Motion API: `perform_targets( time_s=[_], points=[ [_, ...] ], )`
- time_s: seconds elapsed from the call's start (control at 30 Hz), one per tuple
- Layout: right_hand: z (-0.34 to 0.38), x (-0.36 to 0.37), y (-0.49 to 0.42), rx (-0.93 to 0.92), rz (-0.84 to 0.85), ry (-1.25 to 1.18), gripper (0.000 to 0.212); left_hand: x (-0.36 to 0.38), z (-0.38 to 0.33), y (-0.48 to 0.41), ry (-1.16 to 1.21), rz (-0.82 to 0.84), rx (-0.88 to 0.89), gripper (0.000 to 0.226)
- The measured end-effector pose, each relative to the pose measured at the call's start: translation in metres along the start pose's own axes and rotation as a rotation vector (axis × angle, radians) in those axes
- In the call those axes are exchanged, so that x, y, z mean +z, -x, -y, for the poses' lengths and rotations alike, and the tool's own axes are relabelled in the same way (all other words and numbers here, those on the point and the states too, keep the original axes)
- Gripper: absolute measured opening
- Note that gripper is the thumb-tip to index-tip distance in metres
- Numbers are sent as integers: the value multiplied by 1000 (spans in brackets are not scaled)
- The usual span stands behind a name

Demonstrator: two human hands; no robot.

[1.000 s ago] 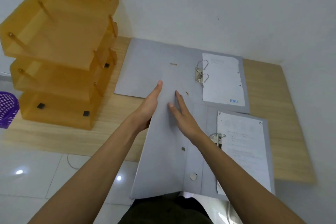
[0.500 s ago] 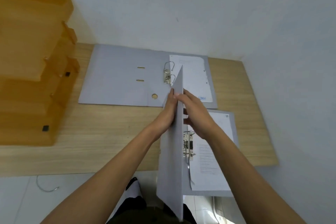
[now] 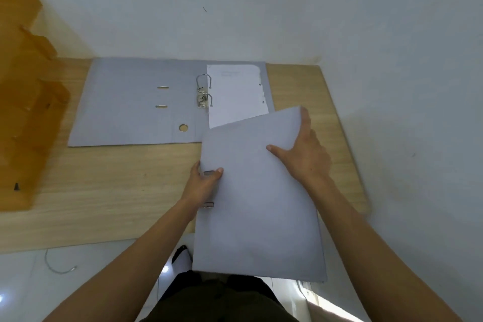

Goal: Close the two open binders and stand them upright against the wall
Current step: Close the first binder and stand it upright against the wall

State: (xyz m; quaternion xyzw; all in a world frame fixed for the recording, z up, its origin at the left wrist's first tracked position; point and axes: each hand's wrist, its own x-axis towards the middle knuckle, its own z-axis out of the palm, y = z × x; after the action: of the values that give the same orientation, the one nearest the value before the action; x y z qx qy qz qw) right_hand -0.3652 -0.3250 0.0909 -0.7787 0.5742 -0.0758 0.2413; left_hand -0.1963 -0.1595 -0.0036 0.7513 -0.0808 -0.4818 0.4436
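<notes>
Fingers [image 3: 304,115] on closed grey binder [image 3: 258,204]

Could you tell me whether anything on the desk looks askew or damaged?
The near binder lies askew, overlapping the far binder and overhanging the desk edge. The far binder's sheet has a torn top-right corner.
</notes>
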Motion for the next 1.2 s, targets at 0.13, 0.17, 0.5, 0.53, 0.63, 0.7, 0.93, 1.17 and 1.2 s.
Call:
perform_targets(
  time_s=[0.13,0.17,0.5,0.53,0.63,0.7,0.93,1.17,1.2],
  points=[
    [-47,21,-8,33,76,121,117,15,19,4,82,-45,-113,62],
    [-61,25,-10,66,119,112,117,22,22,4,82,-53,-116,59],
    [-118,76,-14,56,356,6,104,59,23,5,57,-163,-141,66],
    [-120,78,-15,58,378,-2,103,60,22,4,56,-158,-148,66],
    [-128,82,-18,59,428,-19,104,62,17,3,63,-140,-156,61],
    [-134,85,-21,66,453,-38,105,62,14,0,90,-117,-181,57],
    [-152,86,-25,63,518,-85,102,62,1,-4,121,126,-245,54],
    [-163,77,-27,127,476,-139,84,83,-23,-1,2,103,-131,61],
    [-165,76,-28,145,466,-135,84,90,-27,-1,-24,72,-105,59]
  ],
)
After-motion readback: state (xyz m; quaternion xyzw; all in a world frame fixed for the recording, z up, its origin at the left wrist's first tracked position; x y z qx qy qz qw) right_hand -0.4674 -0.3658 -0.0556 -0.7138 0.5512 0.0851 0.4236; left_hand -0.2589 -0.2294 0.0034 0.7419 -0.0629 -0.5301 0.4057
